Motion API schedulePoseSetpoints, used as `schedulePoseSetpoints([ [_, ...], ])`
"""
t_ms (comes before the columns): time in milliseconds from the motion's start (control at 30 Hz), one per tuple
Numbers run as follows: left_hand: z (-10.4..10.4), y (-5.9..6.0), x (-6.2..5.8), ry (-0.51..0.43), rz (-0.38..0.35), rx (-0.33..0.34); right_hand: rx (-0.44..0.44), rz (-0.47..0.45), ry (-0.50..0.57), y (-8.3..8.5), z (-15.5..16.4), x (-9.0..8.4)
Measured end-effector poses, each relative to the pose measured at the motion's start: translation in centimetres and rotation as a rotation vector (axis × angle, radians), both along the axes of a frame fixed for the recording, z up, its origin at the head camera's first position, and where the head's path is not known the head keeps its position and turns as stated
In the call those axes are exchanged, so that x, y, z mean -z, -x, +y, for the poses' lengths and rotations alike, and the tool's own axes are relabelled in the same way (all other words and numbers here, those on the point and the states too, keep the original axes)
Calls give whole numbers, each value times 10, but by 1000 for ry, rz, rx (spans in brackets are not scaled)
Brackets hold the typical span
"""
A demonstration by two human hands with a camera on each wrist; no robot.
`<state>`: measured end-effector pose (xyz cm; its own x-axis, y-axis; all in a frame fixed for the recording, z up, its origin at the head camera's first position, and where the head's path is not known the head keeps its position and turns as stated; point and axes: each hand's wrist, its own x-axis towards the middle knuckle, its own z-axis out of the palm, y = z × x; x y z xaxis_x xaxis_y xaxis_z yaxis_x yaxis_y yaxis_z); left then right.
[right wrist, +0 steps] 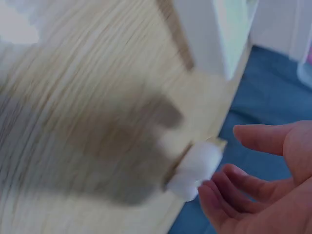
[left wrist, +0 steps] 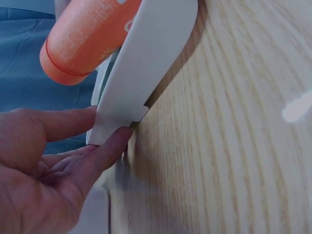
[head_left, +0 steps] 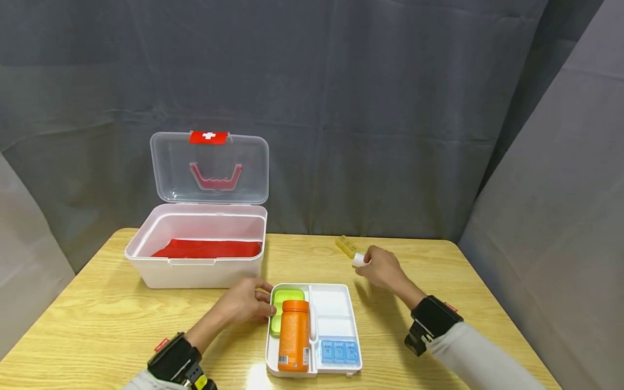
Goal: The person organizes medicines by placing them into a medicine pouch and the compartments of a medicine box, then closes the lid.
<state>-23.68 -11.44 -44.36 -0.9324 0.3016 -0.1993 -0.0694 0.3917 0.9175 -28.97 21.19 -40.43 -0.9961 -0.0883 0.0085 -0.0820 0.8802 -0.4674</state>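
Head view: left hand [head_left: 244, 301] pinches lower-centre tray [head_left: 335, 299], probably steadying it; right hand [head_left: 385, 269], fingers spread, meets yellow tube [head_left: 346, 247].

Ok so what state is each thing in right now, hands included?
First-aid box: open, lid raised
Red item: lying in the box
White tray: open
Green case: looks closed, partly hidden
Orange bottle: lying in the tray, capped
Blue pill case: lids look shut
Yellow item: lying on the table
Left hand: pinching the tray's edge
Right hand: open, fingertips at the yellow item's white end
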Motion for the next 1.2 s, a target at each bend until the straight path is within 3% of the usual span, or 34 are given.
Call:
schedulePoseSetpoints([
  [333,0,0,2,-12,0,9,77,108,-30,25,8,31],
  [533,1,0,2,-23,2,15,95,132,-48,27,10,41],
  [700,1,1,2,-9,2,15,58,149,-20,17,8,34],
  [967,0,2,1,-1,7,12,-70,182,3,-13,-11,6],
  [1200,0,1,1,6,7,2,-174,114,-15,-46,-42,-9],
])
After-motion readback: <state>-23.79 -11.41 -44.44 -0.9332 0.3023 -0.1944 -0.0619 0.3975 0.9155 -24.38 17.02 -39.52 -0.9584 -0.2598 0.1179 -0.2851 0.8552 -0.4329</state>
